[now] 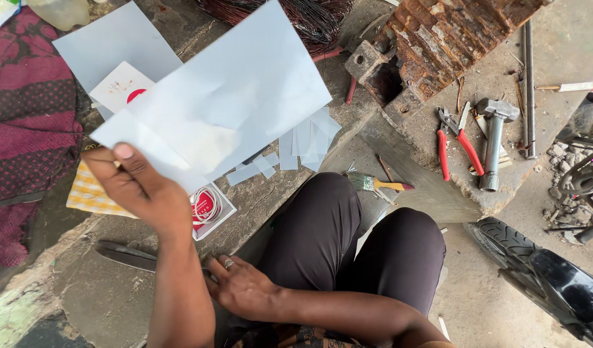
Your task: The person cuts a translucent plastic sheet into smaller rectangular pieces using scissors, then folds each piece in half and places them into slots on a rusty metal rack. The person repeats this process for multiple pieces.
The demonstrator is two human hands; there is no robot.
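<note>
Sheet (232, 96) in left hand (142, 187), above right hand (245, 287).

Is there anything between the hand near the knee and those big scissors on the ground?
Yes. The left forearm, raised with the white sheet in the left hand, crosses between the right hand and the scissors. It lies over the scissors' near end, so their handles are hidden.

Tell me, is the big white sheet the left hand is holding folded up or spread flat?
Spread, not folded: the white sheet hangs open at full width, pinched by one corner in the left hand, with only light creases.
</note>
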